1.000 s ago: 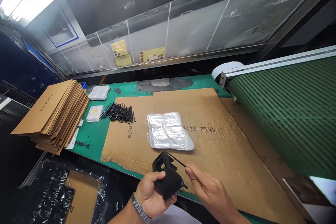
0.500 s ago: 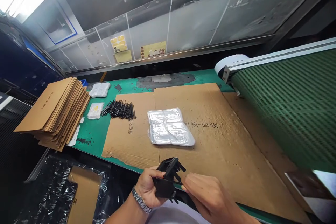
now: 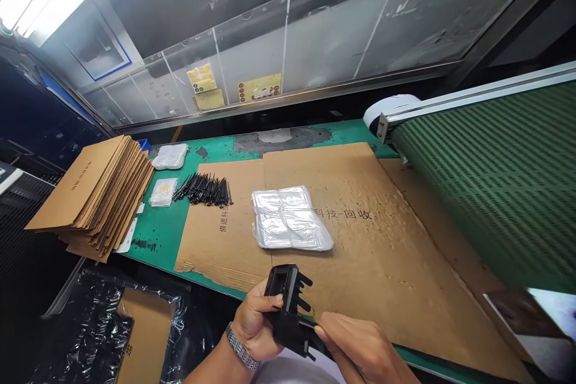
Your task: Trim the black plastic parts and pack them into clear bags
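Note:
My left hand (image 3: 254, 327) is closed around a black plastic part (image 3: 287, 327) with several prongs on its right side, held just over the near table edge. My right hand (image 3: 360, 345) is closed in a pinch at the part's lower right side. What those fingertips grip is too small and covered to make out. Beyond the hands, a stack of clear plastic bags (image 3: 290, 219) lies on flattened cardboard (image 3: 342, 174). A heap of thin black plastic pieces (image 3: 204, 189) sits at the cardboard's far left corner.
Folded cardboard sheets (image 3: 99, 183) are piled on the green table (image 3: 191, 162) at left. Two smaller bag bundles lie near them. A green conveyor belt (image 3: 499, 162) rises along the right. Below left, a black plastic-lined container (image 3: 85, 312) holds cardboard.
The black part has turned in my left hand, so its hollow face now shows and it stands more upright. My right hand has shifted slightly down, staying at the part's right side.

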`<state>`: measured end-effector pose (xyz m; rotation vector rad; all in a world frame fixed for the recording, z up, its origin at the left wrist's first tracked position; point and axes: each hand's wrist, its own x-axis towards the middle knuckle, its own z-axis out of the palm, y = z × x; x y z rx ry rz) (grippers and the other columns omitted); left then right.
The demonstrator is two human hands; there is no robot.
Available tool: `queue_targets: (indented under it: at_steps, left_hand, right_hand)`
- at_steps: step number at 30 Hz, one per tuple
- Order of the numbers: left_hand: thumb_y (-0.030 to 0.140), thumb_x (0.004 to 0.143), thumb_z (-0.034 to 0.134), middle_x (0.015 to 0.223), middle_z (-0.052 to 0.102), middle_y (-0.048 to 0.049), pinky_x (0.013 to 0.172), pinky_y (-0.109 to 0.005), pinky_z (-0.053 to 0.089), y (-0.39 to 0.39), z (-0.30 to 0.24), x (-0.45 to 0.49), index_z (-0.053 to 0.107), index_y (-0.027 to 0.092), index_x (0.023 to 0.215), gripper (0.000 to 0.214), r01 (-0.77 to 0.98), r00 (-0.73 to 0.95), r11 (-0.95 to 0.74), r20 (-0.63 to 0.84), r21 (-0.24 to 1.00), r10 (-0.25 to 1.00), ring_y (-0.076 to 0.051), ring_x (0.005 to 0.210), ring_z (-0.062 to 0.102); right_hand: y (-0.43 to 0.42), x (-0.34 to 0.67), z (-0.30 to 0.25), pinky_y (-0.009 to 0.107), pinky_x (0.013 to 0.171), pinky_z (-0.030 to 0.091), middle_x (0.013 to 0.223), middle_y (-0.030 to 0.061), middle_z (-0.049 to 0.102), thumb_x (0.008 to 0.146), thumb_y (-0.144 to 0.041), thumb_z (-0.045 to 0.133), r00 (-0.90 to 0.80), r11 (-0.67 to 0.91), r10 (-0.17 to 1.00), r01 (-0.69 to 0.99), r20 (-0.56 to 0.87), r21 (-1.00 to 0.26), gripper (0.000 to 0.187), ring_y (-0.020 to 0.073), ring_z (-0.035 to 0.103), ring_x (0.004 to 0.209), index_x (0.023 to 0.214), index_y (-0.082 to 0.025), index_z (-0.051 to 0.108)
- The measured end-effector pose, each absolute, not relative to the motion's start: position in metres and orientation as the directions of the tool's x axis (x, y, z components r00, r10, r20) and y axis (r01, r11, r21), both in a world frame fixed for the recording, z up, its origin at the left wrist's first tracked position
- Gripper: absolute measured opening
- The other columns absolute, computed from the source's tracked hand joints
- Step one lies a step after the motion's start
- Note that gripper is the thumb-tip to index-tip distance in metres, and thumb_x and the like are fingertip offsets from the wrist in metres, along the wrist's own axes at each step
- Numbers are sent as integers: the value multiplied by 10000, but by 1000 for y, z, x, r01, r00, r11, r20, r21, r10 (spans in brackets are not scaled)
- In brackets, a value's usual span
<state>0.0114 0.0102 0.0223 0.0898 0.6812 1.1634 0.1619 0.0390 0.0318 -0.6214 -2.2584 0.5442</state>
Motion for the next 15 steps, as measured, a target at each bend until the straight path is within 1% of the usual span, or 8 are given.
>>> queue_targets:
  at_steps: [3, 6, 8, 10, 12, 15]
  left_hand:
    - [120, 555, 672, 582, 559, -9, 515, -198, 353, 7, 20, 14, 603, 111, 778, 234, -815, 212, 410, -447, 410, 869, -77, 492, 487]
    - [128, 550, 670, 545, 523, 17, 478, -186, 326, 4, 19, 14, 607, 126, 835, 292, -805, 242, 431, -439, 408, 866, -62, 448, 451]
    - [125, 531, 671, 568, 532, 18, 475, -182, 322, 4, 19, 14, 607, 138, 900, 375, -794, 233, 437, -453, 422, 860, -57, 449, 447]
    - [119, 478, 684, 603, 551, 10, 475, -178, 322, 4, 20, 12, 606, 134, 958, 487, -774, 220, 443, -464, 452, 858, -57, 469, 454]
    - [166, 454, 708, 600, 551, 1, 474, -177, 323, 4, 20, 10, 612, 115, 983, 540, -745, 207, 436, -445, 505, 871, -64, 487, 461]
    - [332, 487, 735, 543, 532, 5, 455, -184, 310, 3, 15, 6, 642, 118, 947, 516, -676, 189, 413, -398, 611, 898, -69, 461, 451]
  right_hand:
    - [38, 162, 31, 217, 414, 283, 471, -44, 407, 872, -129, 321, -604, 790, 589, 291, 536, -540, 282, 79, 383, 406, 604, -208, 355]
    - [44, 165, 26, 211, 410, 288, 476, -45, 402, 879, -153, 329, -553, 762, 636, 336, 539, -554, 274, 78, 388, 400, 612, -208, 351]
    - [49, 168, 21, 210, 406, 293, 480, -45, 404, 885, -184, 336, -516, 725, 682, 390, 518, -567, 268, 80, 390, 399, 619, -209, 355]
    - [54, 170, 18, 207, 399, 295, 476, -48, 401, 892, -210, 334, -483, 683, 727, 431, 489, -590, 270, 80, 385, 392, 624, -210, 361]
    - [57, 172, 19, 201, 394, 300, 472, -52, 398, 899, -221, 325, -473, 654, 750, 422, 462, -628, 282, 77, 383, 390, 619, -211, 357]
    - [55, 173, 27, 189, 400, 316, 475, -52, 409, 904, -215, 314, -532, 663, 717, 321, 450, -676, 297, 70, 397, 399, 610, -209, 358]
